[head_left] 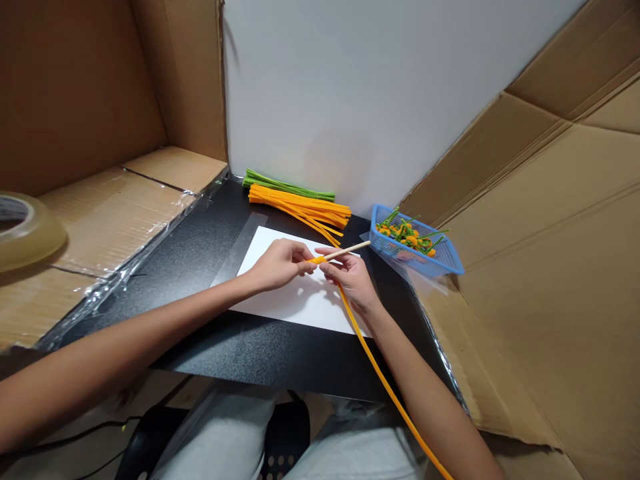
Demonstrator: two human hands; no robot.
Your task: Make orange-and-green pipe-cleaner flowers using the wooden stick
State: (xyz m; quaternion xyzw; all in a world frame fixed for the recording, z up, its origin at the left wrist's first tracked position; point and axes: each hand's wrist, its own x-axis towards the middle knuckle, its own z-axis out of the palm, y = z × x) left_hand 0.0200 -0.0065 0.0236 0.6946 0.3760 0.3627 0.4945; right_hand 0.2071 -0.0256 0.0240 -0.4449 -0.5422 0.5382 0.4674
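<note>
Closely, both hands' fingers (pixel 330 264) pinch a wooden stick (pixel 347 251), orange pipe cleaner (pixel 385 377) (coiled).

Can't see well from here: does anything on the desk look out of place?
The blue plastic basket holding green and orange pipe-cleaner pieces sits tilted at the black table's corner, apparently overhanging its edge, so it looks precariously placed.
</note>
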